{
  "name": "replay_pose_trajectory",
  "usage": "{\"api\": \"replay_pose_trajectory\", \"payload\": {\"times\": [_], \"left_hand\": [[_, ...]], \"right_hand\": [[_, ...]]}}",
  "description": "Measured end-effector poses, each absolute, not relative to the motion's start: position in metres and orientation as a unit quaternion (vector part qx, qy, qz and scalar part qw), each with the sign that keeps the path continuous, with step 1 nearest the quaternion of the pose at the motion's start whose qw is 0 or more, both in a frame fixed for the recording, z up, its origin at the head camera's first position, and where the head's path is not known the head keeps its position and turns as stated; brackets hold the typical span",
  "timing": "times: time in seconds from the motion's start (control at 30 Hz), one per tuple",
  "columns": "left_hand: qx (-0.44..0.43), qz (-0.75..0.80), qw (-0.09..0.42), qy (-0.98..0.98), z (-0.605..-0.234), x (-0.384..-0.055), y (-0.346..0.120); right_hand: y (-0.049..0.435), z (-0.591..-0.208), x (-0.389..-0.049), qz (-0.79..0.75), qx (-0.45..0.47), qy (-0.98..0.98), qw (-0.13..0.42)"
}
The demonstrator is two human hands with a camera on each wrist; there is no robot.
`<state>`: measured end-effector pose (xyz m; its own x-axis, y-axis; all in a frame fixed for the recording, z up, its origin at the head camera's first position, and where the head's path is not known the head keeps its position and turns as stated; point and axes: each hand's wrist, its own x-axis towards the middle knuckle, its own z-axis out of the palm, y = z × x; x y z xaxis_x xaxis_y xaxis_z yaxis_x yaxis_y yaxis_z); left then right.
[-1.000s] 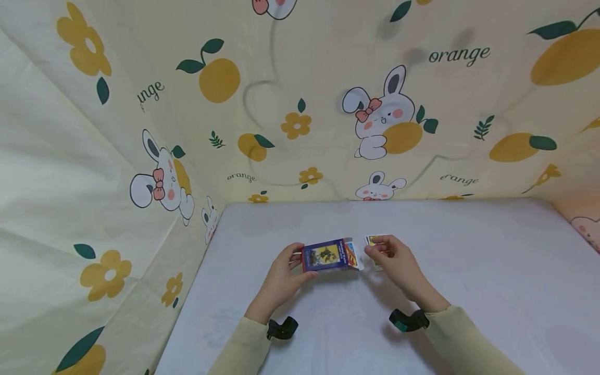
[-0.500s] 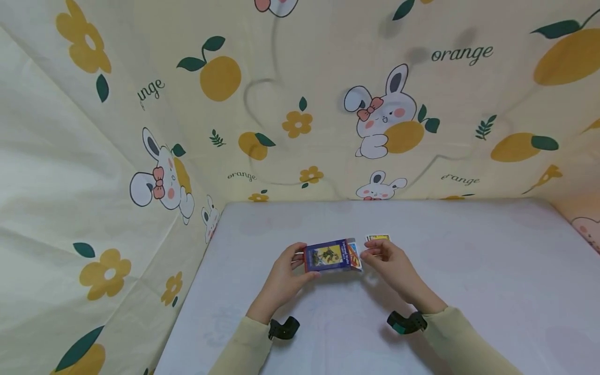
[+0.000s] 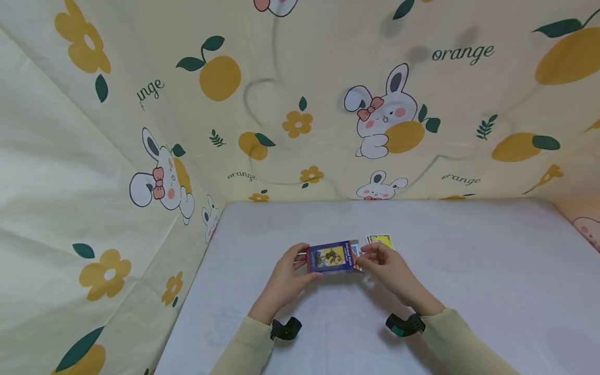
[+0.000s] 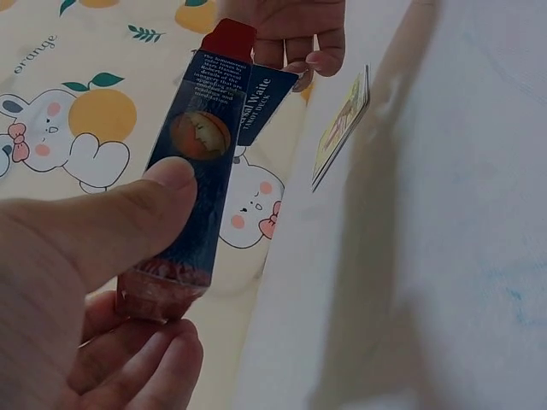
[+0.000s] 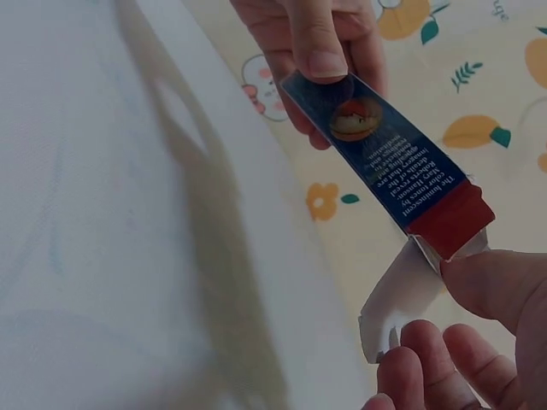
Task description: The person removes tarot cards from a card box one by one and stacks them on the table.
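Observation:
My left hand holds a blue and red tarot card box by its closed end, thumb on the narrow side and fingers behind. In the right wrist view the box's other end is open, with its white-lined flap hanging out. My right hand is at that open end. Its thumb touches the edge of the opening, and its curled fingers are at the flap's tip. Just beyond the right fingers a small stack of cards, yellow on top, lies on the table, partly hidden by the hand.
A pale cloth-covered table lies under both hands. Behind it and along the left hangs a cream curtain printed with rabbits and oranges. Each wrist wears a black camera band.
My right hand has moved left, away from the card stack and onto the box's open end. The yellow-topped stack shows more now. The left hand has shifted the box slightly right.

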<state>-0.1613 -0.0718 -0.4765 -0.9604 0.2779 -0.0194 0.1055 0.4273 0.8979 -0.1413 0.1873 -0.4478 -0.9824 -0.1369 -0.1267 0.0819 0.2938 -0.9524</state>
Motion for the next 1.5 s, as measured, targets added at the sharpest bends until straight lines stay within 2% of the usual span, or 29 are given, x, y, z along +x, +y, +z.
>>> {"api": "replay_pose_trajectory", "payload": {"times": [0.37,1.17,1.5], "left_hand": [[0.121,0.514,0.087,0.845,-0.478,-0.158,-0.065],[0.126,0.503,0.085,0.851,-0.477,-0.155,-0.065],[0.125,0.505,0.080,0.850,-0.477,-0.157,-0.069]], "right_hand": [[0.195,-0.483,-0.154,-0.613,-0.013,0.784,0.100],[0.195,-0.482,-0.151,-0.599,-0.015,0.794,0.106],[0.204,-0.480,-0.150,-0.597,-0.023,0.797,0.090]]}}
